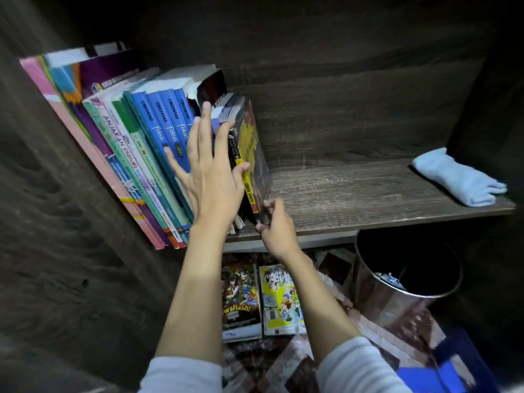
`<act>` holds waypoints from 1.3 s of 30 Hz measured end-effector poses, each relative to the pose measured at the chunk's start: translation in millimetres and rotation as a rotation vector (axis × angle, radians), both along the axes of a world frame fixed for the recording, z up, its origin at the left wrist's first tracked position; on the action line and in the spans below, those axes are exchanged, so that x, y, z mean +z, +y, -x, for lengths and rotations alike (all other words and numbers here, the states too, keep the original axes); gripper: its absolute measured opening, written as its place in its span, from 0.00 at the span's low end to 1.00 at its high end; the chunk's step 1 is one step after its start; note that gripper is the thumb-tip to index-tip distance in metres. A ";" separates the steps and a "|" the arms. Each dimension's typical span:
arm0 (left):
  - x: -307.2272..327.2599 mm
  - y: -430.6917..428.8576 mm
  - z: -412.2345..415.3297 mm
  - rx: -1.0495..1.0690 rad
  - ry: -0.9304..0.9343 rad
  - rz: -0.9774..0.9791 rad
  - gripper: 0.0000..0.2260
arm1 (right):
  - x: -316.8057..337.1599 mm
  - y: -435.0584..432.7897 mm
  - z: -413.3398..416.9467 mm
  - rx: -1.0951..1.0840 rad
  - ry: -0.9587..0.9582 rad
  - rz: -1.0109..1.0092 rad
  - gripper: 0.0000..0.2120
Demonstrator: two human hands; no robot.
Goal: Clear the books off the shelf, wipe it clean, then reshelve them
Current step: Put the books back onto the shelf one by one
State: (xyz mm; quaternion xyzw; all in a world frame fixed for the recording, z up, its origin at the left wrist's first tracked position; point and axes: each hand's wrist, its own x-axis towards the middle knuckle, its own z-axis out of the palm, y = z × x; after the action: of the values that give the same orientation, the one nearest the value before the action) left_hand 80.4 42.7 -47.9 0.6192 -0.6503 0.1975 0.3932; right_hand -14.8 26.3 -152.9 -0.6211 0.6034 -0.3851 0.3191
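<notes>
1. A person's left hand (211, 177) presses flat, fingers straight and spread, against the spines of a row of books (136, 154) that leans leftward at the left end of the shelf (368, 199).
2. The right hand (276, 231) pinches the lower front corner of a yellow-spined book (250, 188), the last in the row, just right of the left hand.
3. That book's long axis runs up and down, tilted with its neighbours. The right hand, at its foot, is the nearer, so seating it looks like that hand's job while the left braces the row.
4. A pale blue cloth (456, 180) lies at the far right end of the dark wood-grain shelf, well apart from the books.
5. Below, two comics (241, 296) lie flat on the patterned floor (334, 282) near a metal bin (397, 296), apparently awaiting reshelving.
</notes>
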 end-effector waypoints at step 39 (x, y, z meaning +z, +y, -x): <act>-10.9 -22.6 11.7 0.176 -0.029 -0.087 0.36 | -3.9 6.0 1.9 0.077 0.229 0.113 0.35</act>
State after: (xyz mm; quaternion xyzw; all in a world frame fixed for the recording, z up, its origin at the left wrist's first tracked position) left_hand 68.8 20.1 -58.8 0.6875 -0.6072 0.2117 0.3374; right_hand -16.7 32.3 -156.8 -0.7006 0.5891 -0.3325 0.2271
